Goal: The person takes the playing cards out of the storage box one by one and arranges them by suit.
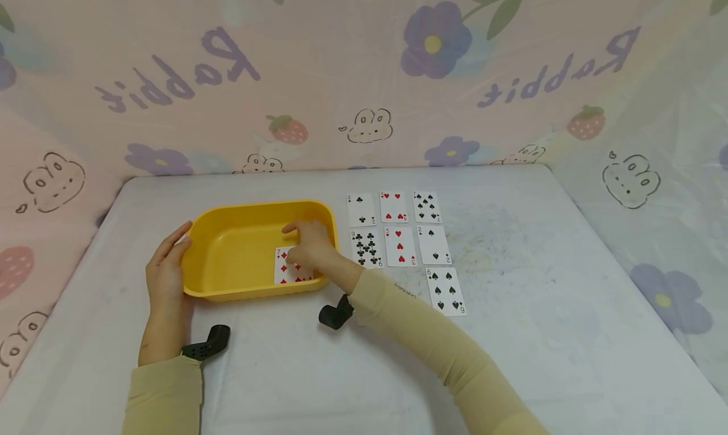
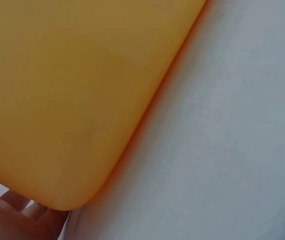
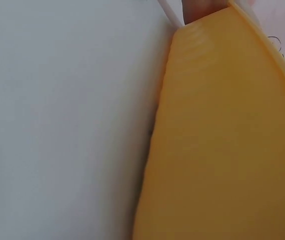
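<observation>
A yellow plastic basin (image 1: 227,293) sits on the table, left of centre. My left hand (image 1: 166,277) holds its left end, with the thumb by the rim; part of that hand shows below the basin's corner in the left wrist view. Over the basin's right side, my right hand (image 1: 309,245) reaches in with thumb and index finger apart. Its thumb is at a seven of diamonds (image 1: 281,272), a playing card face up inside; the hand covers part of the card. The right wrist view is mostly filled by the basin's outer wall (image 3: 222,130).
Face-up cards lie in rows right of the basin, among them a two of clubs (image 1: 361,209), a nine of clubs (image 1: 366,248), a two of spades (image 1: 434,245) and a six of spades (image 1: 446,291). The right sleeve (image 1: 421,315) crosses the table in front of them. Printed cloth (image 1: 318,81) walls the back.
</observation>
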Action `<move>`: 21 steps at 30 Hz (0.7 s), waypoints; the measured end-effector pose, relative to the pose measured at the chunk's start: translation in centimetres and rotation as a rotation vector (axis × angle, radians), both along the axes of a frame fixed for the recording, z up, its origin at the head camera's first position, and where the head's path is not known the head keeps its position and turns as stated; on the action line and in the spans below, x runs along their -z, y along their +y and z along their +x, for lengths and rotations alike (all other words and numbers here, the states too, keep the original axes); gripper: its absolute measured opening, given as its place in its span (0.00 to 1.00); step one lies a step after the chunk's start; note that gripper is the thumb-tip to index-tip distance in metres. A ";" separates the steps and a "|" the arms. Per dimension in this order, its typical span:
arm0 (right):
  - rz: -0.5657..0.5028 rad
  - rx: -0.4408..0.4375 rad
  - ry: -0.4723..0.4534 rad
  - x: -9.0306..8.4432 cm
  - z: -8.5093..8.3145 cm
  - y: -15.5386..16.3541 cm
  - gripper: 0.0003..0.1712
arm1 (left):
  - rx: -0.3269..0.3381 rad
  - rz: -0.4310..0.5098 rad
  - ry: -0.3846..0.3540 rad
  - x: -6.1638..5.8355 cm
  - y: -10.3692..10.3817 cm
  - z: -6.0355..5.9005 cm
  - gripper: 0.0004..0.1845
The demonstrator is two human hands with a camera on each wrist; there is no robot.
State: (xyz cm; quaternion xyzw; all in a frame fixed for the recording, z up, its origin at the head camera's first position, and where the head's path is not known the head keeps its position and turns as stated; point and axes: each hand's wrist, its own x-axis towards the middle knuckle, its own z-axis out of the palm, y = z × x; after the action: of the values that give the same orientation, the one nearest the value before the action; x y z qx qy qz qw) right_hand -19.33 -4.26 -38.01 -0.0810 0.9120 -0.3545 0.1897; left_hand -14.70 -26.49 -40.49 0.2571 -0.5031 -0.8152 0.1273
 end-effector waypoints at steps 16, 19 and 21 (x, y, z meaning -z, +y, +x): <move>0.227 -0.096 -0.002 0.3 0.6 -0.6 0.42 | 0.021 -0.018 -0.014 0.0 0.0 0.2 0.18; 0.248 -0.111 0.008 0.3 0.7 -0.6 0.39 | 0.017 -0.003 -0.010 0.0 0.0 0.2 0.19; 0.260 -0.115 0.009 0.3 0.8 -0.6 0.38 | 0.014 0.008 -0.007 0.0 0.0 0.2 0.19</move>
State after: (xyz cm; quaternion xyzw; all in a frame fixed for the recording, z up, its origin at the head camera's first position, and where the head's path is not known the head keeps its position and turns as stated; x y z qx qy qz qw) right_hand -18.56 -4.81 -38.35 -0.1095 0.9449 -0.2216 0.2144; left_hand -14.51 -26.47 -40.44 0.2570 -0.5022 -0.8171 0.1186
